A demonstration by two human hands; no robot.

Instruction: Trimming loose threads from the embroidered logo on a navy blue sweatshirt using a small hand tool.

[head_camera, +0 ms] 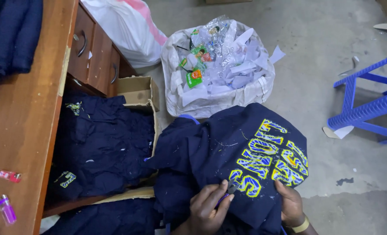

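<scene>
Navy fabric fills your lap: a dark garment [228, 152] with yellow and blue embroidered lettering [269, 154] lies spread over your knees, the lettering running on a slant from near your hands up and away to the right. Your left hand [208, 206] pinches a small metal thread clipper [233, 187] right at the low end of the lettering, so it is the nearer one to the stitching. Your right hand [289, 202] presses flat on the cloth just beside it, fingers closed on the fabric's edge. To your left a cardboard box [139, 93] holds more navy garments beside a wooden worktop [19, 126]; ahead on the concrete floor sits a white sack of paper scraps [222, 69], with a blue plastic stool [367, 102] well apart.
</scene>
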